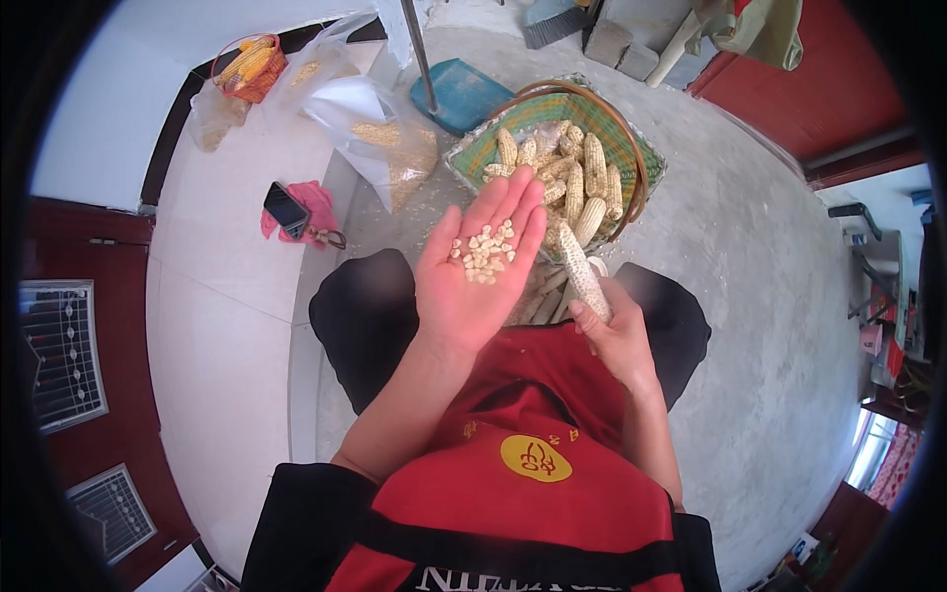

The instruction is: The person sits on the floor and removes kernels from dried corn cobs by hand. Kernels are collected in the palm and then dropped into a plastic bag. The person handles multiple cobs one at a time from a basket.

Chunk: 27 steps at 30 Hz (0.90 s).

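My left hand (473,300) is held palm up, fingers extended, with a small pile of pale corn kernels (484,255) resting on the palm. In my right hand (625,337) is a corncob (578,263), gripped at its lower end and pointing up and away from me. Its visible side looks mostly stripped of kernels. Just beyond both hands stands a green woven basket (629,122) with a brown hoop handle, holding several dried corn ears (595,164). Between my knees lie bare cobs (547,307), partly hidden by my hands and the red apron (518,377).
Plastic bags of loose kernels (410,163) stand left of the basket, beside a blue dustpan (459,92). On the pale ledge (222,288) are a phone (285,209) on a pink cloth (318,203) and a small red basket of corn (263,81). A broom (555,28) lies far ahead.
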Each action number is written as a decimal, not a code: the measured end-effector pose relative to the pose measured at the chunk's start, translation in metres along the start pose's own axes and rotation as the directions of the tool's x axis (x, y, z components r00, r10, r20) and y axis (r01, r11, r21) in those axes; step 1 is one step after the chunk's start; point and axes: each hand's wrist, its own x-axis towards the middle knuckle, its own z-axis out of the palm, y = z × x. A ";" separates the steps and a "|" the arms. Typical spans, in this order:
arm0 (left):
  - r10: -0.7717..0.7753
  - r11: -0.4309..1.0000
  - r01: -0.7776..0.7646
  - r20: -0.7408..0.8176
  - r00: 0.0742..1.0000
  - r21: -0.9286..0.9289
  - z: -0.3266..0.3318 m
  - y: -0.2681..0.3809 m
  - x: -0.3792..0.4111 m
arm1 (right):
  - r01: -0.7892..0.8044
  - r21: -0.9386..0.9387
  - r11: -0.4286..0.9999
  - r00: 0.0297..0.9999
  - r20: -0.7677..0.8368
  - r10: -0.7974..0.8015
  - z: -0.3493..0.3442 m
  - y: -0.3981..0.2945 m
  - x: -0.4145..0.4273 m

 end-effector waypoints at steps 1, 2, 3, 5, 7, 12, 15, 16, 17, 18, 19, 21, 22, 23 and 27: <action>0.002 1.000 -0.002 -0.010 1.000 0.018 0.001 0.000 0.000 | -0.012 0.029 1.000 1.000 0.018 0.011 0.002 0.001 0.000; 0.005 0.999 -0.004 -0.021 1.000 0.036 0.002 -0.001 -0.001 | -0.024 0.058 0.998 0.999 0.037 0.022 0.004 0.001 0.000; 0.007 0.999 -0.005 -0.030 1.000 0.054 0.003 -0.001 -0.001 | -0.031 0.077 0.997 0.998 0.054 0.027 0.004 0.000 0.000; 0.016 0.995 -0.009 -0.064 0.998 0.101 0.007 -0.002 -0.001 | -0.047 0.115 0.992 0.995 0.089 0.037 0.005 0.000 0.001; 0.027 0.992 -0.017 -0.071 0.997 0.128 0.009 -0.004 -0.001 | -0.052 0.121 0.991 0.994 0.100 0.040 0.006 0.000 0.001; -0.010 0.999 0.011 -0.006 1.000 0.045 0.010 -0.005 -0.001 | -0.060 0.062 0.996 0.992 0.119 0.052 0.010 0.003 0.000; -0.001 0.997 0.001 0.006 1.000 0.077 0.010 -0.007 -0.001 | -0.035 0.008 0.999 0.990 0.139 0.034 0.013 0.005 0.000; -0.001 0.997 0.001 0.005 1.000 0.074 0.011 -0.008 -0.002 | -0.030 -0.040 0.999 0.987 0.155 0.036 0.013 0.004 0.000; -0.001 0.997 0.001 0.003 1.000 0.072 0.012 -0.008 -0.002 | -0.024 -0.087 0.996 0.985 0.171 0.038 0.014 0.003 0.000; -0.002 0.998 0.002 0.001 1.000 0.069 0.014 -0.008 -0.003 | 0.090 -0.238 0.967 0.988 0.142 -0.057 0.015 0.000 -0.001; -0.007 0.997 0.006 0.009 1.000 0.081 0.015 -0.009 -0.004 | 0.193 -0.384 0.903 0.980 0.128 -0.154 0.019 -0.006 -0.003; -0.022 0.994 0.019 0.028 0.999 0.108 0.019 -0.011 -0.004 | 0.280 -0.299 0.912 0.959 0.120 -0.255 0.025 -0.009 -0.001; -0.030 0.990 0.024 0.037 0.999 0.140 0.021 -0.014 -0.004 | 0.266 -0.059 0.962 0.960 0.111 -0.259 0.027 -0.007 0.001; -0.039 0.985 0.030 0.046 0.998 0.172 0.022 -0.019 -0.005 | 0.239 0.186 0.953 0.960 0.102 -0.261 0.030 -0.007 0.004; -0.067 0.957 0.033 0.109 0.992 0.287 0.019 -0.035 -0.009 | -0.095 0.929 0.359 0.990 0.127 -0.065 0.049 -0.037 0.000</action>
